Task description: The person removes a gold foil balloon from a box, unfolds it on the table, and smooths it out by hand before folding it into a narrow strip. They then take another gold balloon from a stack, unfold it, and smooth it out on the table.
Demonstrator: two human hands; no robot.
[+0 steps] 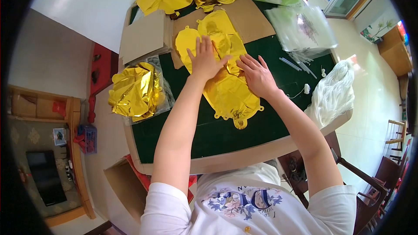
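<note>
A flat gold foil balloon (233, 98) lies lengthwise on the dark green table top (174, 135), its far part over a piece of cardboard. Small tabs stick out along its edge, and the foil is creased in the middle. My left hand (205, 63) rests on the foil left of centre, palm down with fingers spread. On the balloon's right edge lie the outstretched fingers of my right hand (259, 77); its thumb points away from me. Neither hand grips anything. Part of the foil is hidden under both hands.
Crumpled gold foil (136, 91) sits on a clear bag at left, near stacked cardboard (146, 37). More gold balloons (165, 1) lie at the back. Clear plastic bags (302, 28), thin white sticks (298, 64) and a bundle of white string (333, 93) are on the right.
</note>
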